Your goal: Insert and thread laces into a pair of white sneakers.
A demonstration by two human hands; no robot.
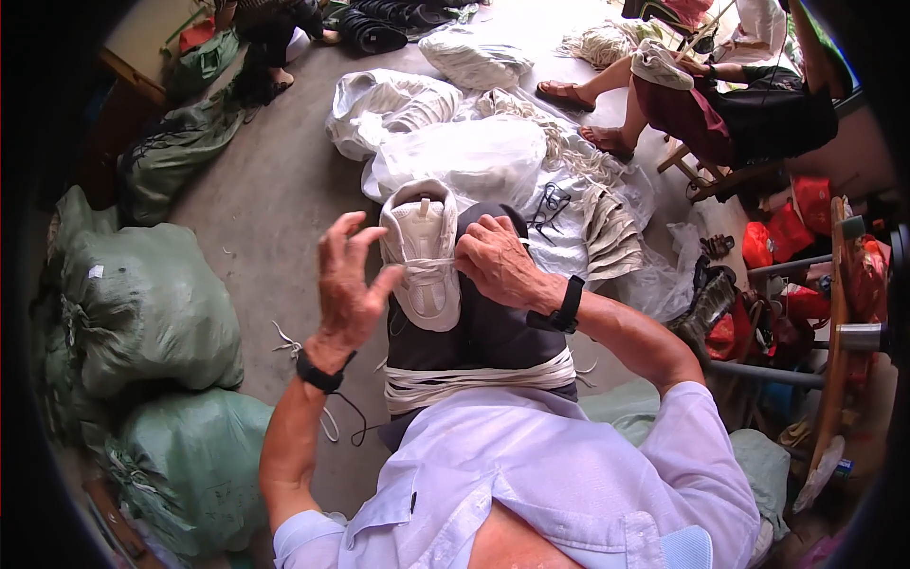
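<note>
A white sneaker [434,299] rests on my dark-clad lap, its toe toward me and its opening facing away. A pale shoelace [431,269] crosses its front. My left hand [351,280] is beside the shoe's left edge, fingers spread and holding nothing. At the shoe's right side my right hand [498,261] is closed, its fingertips pinching the shoelace. A small pale tip shows past its knuckles; I cannot tell what it is. Over my thighs lies a bundle of loose white laces [479,384].
Clear plastic bags [464,156] of pale shoe parts lie on the floor ahead. Stuffed green sacks [156,308] stand at left. A seated person [720,119] holds a pale shoe at the far right. Red bags [787,232] hang near a wooden post [836,322] on my right.
</note>
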